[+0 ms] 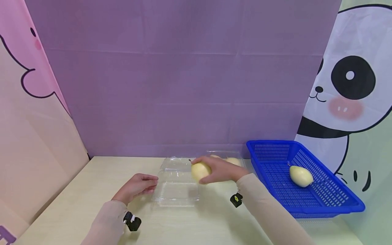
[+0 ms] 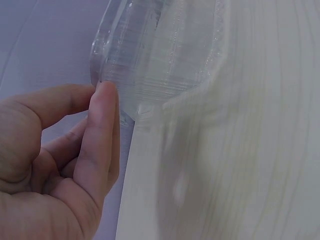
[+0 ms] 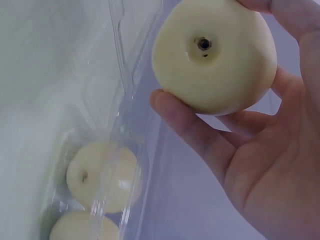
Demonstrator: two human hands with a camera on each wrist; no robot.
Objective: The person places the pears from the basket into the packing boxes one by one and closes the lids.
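Note:
My right hand (image 1: 218, 170) grips a pale yellow pear (image 1: 200, 171) above the right side of a clear plastic clamshell box (image 1: 177, 190). The right wrist view shows the pear's blossom end, with fingers and thumb curled around its sides. At the box's left edge, my left hand (image 1: 137, 187) pinches the plastic rim between thumb and fingertips, as the left wrist view shows up close. The box stands open, its bottom showing through. Behind my right hand, a second clear box (image 1: 242, 156) holds pears (image 3: 102, 175), partly hidden in the head view.
On the right stands a blue plastic basket (image 1: 269, 183) with one pear (image 1: 301, 176) in it. A purple cloth backdrop (image 1: 183, 85) rises behind the pale wooden table (image 1: 183, 228). Printed cartoon panels (image 1: 349, 102) flank both sides.

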